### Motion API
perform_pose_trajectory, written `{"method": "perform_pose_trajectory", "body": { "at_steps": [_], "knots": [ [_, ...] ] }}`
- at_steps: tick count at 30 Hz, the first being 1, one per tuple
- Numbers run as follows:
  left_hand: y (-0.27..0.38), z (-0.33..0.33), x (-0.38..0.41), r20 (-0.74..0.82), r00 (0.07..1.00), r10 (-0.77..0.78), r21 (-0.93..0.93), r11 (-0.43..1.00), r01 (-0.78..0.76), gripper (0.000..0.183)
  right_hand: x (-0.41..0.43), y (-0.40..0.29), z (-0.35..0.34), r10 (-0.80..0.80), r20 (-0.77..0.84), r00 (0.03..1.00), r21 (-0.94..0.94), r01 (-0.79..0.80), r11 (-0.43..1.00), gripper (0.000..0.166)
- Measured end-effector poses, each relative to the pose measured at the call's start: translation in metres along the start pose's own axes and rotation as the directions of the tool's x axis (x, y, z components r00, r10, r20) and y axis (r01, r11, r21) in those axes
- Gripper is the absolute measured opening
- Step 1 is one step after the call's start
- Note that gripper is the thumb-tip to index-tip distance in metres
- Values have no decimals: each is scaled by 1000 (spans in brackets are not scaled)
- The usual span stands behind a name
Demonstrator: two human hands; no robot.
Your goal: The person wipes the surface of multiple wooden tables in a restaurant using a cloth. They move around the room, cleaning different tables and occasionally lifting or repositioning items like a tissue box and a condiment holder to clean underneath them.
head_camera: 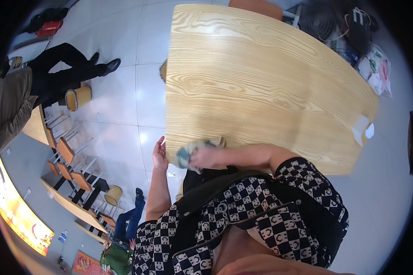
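Note:
My right hand (205, 157) presses a blue-and-beige cloth (183, 156) onto the near left corner of a wood-grain table (247, 86). Motion blurs both the hand and the cloth, and part of the cloth is hidden under my fingers. Just beside the table's left edge is my left hand (160, 153), cupped with its fingers pointing up and nothing visible in it. Whether it touches the edge I cannot tell.
White paper (360, 129) lies at the table's right edge. Beyond the far right corner are a fan (318, 20) and a plastic bag (377, 70). Leftward, a seated person's legs (69, 68), a yellow bin (79, 98) and upturned stools (66, 150) appear. Another person (118, 252) is at lower left.

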State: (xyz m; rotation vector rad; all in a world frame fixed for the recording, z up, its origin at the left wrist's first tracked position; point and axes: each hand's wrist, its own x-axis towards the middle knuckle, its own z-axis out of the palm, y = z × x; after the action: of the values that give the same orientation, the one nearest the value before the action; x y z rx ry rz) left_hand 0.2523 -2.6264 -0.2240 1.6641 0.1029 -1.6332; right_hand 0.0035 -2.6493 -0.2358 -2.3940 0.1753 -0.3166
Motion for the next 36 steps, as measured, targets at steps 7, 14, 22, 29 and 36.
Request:
{"method": "perform_pose_trajectory", "body": {
  "at_steps": [7,14,22,29,36],
  "knots": [
    [2,52,-11,-75,997,27,398,917,5,60,-177,229,-298,375,-814,444,-463,-885,43,31],
    [-24,10,8,13,952,306,443,852,-280,55,-175,13,-100,571,-164,804,-398,-584,708,38],
    [-28,15,9,112,811,574,737,499,-456,55,-334,128,-273,800,-557,225,-455,-888,-67,34],
    [-35,78,-24,369,350,861,872,-191,-450,45,-324,25,-147,691,-528,494,-629,-774,72,47],
    [-173,292,-90,850,160,502,384,-381,-841,50,-495,-69,-88,764,-416,493,-133,-864,486,39]
  ]
}}
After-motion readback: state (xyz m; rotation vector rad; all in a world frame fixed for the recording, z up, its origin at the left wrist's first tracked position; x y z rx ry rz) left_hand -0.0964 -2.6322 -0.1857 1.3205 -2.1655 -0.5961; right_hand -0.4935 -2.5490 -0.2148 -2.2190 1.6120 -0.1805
